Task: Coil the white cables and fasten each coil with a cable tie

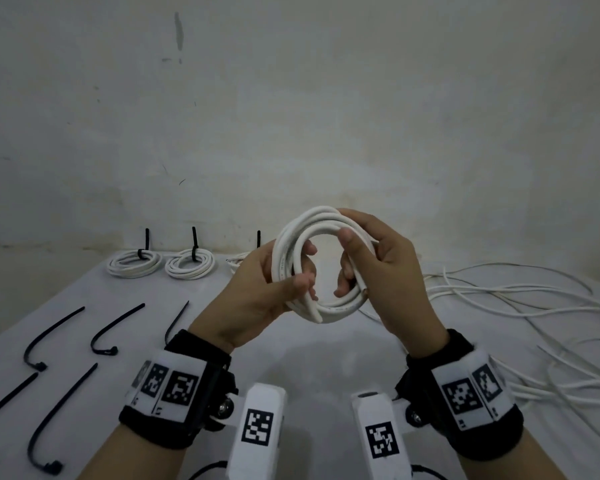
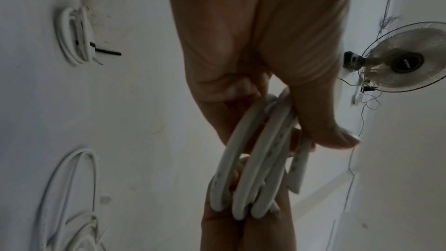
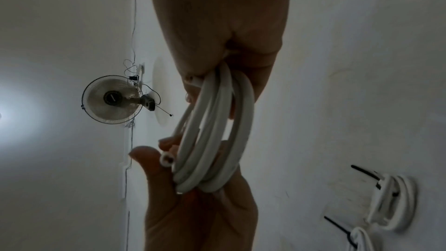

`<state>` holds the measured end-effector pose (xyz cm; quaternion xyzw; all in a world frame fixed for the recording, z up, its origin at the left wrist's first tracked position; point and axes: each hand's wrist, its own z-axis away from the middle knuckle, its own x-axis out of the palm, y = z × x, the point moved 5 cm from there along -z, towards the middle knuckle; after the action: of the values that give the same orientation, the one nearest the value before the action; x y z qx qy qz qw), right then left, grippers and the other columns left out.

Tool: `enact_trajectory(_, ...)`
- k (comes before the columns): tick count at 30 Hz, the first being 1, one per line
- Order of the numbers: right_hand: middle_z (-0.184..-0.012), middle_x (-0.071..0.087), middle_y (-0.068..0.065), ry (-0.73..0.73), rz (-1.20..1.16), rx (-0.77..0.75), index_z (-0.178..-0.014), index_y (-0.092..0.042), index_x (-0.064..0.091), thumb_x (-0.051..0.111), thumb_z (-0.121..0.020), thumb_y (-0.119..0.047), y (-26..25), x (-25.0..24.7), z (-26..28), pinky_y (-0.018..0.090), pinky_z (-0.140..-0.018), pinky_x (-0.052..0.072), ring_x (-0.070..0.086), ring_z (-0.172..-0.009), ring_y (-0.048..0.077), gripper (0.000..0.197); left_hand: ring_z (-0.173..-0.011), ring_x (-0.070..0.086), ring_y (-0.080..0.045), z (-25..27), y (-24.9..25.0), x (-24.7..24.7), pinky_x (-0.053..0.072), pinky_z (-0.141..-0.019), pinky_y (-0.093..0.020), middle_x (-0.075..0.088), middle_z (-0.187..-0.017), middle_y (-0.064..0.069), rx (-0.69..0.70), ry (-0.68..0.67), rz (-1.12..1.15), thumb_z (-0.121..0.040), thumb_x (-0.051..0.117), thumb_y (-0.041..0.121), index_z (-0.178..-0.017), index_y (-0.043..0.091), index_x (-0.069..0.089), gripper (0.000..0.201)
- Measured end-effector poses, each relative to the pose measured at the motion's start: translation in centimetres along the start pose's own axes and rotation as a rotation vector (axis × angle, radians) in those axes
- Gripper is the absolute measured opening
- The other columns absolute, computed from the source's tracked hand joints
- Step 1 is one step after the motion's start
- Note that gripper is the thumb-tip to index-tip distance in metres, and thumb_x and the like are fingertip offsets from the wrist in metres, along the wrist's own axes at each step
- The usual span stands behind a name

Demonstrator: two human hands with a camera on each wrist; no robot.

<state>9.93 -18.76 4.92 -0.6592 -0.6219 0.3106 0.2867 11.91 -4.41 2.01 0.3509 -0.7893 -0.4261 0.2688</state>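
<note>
A coil of thick white cable [image 1: 319,237] is held upright above the table, between both hands. My left hand [image 1: 274,289] grips its left side, fingers through the loop and thumb over the strands. My right hand [image 1: 371,251] grips the right side, thumb pressing on the inner strand. One cut cable end [image 1: 317,317] sticks out at the coil's bottom. The left wrist view shows the coil [image 2: 253,169] edge-on, and so does the right wrist view, with the coil [image 3: 217,131] between the two hands. Loose black cable ties [image 1: 52,334] lie at the left of the table.
Two tied coils [image 1: 134,263] [image 1: 189,263] lie at the table's back left, a third partly hidden behind my left hand. Loose white cables [image 1: 516,306] sprawl over the right side. A wall stands close behind the table. A wall fan [image 3: 112,99] shows in both wrist views.
</note>
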Motion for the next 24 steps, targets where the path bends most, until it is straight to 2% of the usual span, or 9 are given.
enact_trajectory(3,-0.048,0.052,0.000,-0.017,0.044,-0.018,-0.112,-0.017,0.066,0.055,-0.092,-0.024,-0.3,-0.3,0.0,0.029,-0.049,0.048,0.052,-0.041,0.020,0.023,-0.059,0.059,-0.008,-0.1,0.2,0.6,0.052,-0.058,-0.021,0.063,-0.066,0.004,0.053,0.076,-0.082,-0.058,0.085,0.041,-0.094,0.009,0.053,0.058)
enact_trajectory(5,-0.049,0.053,-0.002,-0.025,0.065,-0.038,-0.112,-0.015,0.066,0.055,-0.091,-0.023,-0.6,-0.5,-0.1,0.029,-0.049,0.048,0.051,-0.041,0.020,0.025,-0.057,0.061,-0.008,-0.1,0.2,1.0,0.050,-0.055,-0.020,0.065,-0.066,0.001,0.076,0.142,-0.122,-0.067,0.082,0.029,-0.089,0.008,0.053,0.042)
enact_trajectory(7,-0.050,0.054,-0.006,-0.032,0.088,-0.056,-0.112,-0.015,0.065,0.057,-0.091,-0.021,-0.9,-0.6,-0.1,0.029,-0.048,0.049,0.051,-0.041,0.019,0.024,-0.052,0.060,-0.009,0.0,0.1,1.2,0.050,-0.053,-0.020,0.066,-0.064,-0.001,0.072,0.210,-0.128,-0.075,0.071,0.017,-0.084,0.008,0.051,0.023)
enact_trajectory(11,-0.051,0.055,-0.008,-0.033,0.152,-0.075,-0.112,-0.017,0.066,0.057,-0.093,-0.021,-0.9,-0.7,-0.2,0.029,-0.050,0.049,0.054,-0.041,0.018,0.022,-0.053,0.058,-0.010,0.0,0.2,1.6,0.051,-0.056,-0.024,0.063,-0.064,-0.004,0.080,0.217,-0.172,-0.083,0.059,0.020,-0.087,0.008,0.051,0.016)
enact_trajectory(13,-0.051,0.055,-0.008,-0.031,0.155,-0.074,-0.112,-0.018,0.066,0.056,-0.093,-0.022,-0.8,-0.7,-0.2,0.030,-0.050,0.049,0.054,-0.041,0.018,0.022,-0.055,0.059,-0.012,0.0,0.5,1.4,0.052,-0.056,-0.027,0.063,-0.063,-0.002,0.088,0.209,-0.260,-0.087,0.053,0.033,-0.094,0.015,0.056,0.019)
enact_trajectory(15,-0.051,0.055,-0.009,-0.032,0.155,-0.075,-0.112,-0.020,0.066,0.056,-0.093,-0.023,-0.7,-0.5,-0.1,0.032,-0.050,0.050,0.054,-0.041,0.017,0.021,-0.057,0.060,-0.012,0.0,0.9,1.2,0.054,-0.058,-0.029,0.063,-0.059,0.000,0.127,0.218,-0.333,-0.083,0.045,0.054,-0.090,0.024,0.059,0.034)
enact_trajectory(18,-0.051,0.054,-0.009,-0.026,0.117,-0.086,-0.111,-0.020,0.065,0.055,-0.091,-0.026,-0.7,-0.2,0.0,0.033,-0.050,0.051,0.054,-0.042,0.017,0.023,-0.059,0.061,-0.016,0.0,0.8,0.8,0.056,-0.069,-0.041,0.057,-0.053,0.000,0.112,0.220,-0.278,-0.069,0.037,0.080,-0.079,0.017,0.055,0.067)
enact_trajectory(20,-0.051,0.052,-0.007,-0.019,0.055,-0.078,-0.112,-0.019,0.066,0.055,-0.090,-0.029,-0.5,0.0,0.0,0.034,-0.049,0.051,0.052,-0.042,0.019,0.027,-0.052,0.059,-0.017,-0.1,0.5,0.8,0.056,-0.064,-0.036,0.051,-0.047,-0.001,0.047,0.228,-0.193,-0.065,0.028,0.079,-0.074,0.014,0.051,0.070)
enact_trajectory(24,-0.051,0.047,0.000,-0.043,-0.092,-0.029,-0.117,-0.012,0.064,0.052,-0.090,-0.028,0.2,0.5,0.1,0.032,-0.048,0.051,0.047,-0.044,0.019,0.034,-0.044,0.048,-0.015,-0.2,0.6,1.2,0.050,-0.055,-0.026,0.041,-0.043,-0.002,-0.008,0.216,-0.070,-0.068,0.023,0.070,-0.074,0.008,0.044,0.066)
